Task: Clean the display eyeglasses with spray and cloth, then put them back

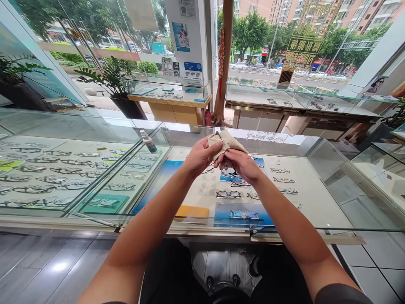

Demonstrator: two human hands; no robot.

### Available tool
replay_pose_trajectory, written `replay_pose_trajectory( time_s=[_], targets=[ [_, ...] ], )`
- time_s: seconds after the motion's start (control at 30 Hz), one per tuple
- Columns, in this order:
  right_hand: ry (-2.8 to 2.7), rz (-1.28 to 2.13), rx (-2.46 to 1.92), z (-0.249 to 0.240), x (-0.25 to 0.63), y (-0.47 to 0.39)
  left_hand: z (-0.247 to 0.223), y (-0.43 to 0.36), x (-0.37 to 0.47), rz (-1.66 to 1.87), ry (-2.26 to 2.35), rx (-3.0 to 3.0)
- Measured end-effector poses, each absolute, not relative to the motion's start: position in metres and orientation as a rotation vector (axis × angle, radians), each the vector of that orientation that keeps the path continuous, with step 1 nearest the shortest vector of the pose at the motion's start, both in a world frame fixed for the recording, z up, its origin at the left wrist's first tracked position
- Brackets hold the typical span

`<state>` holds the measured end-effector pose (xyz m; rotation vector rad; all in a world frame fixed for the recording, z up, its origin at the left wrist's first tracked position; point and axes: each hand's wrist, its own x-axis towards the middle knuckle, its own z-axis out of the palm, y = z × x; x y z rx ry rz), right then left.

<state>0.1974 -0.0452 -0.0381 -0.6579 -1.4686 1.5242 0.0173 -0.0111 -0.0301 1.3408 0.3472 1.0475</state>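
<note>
Both hands meet above the glass counter around a beige lens cloth (233, 141) with a zigzag edge. My left hand (200, 157) pinches the cloth, its thumb pressed on top. From the right, the fingers of my right hand (245, 165) close on the cloth's lower edge. A pair of eyeglasses appears to be wrapped in the cloth; a dark temple tip (217, 134) pokes out at the top. Most of the frame is hidden by cloth and fingers. On the counter to the left stands a white spray bottle (148, 141) with a blue-green label.
Under the glass top (172, 141) lie several eyeglasses (228, 194), blue display cards (218, 211) and an orange-yellow case (192, 212). Another glass case (47, 145) adjoins at left. Beyond are a potted plant (126, 103), a wooden post (225, 63) and more showcases by the windows.
</note>
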Motion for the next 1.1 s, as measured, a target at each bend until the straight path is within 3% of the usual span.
replay_pose_trajectory(
  time_s=[0.7,1.1],
  targets=[
    [-1.593,1.419,-0.703,-0.043,0.197,-0.041,-0.039,-0.006,0.023,1.148,0.436,1.375],
    [-1.435,1.281,-0.846,-0.038,0.209,-0.034,-0.023,0.004,-0.005,0.914,0.387,1.353]
  ],
)
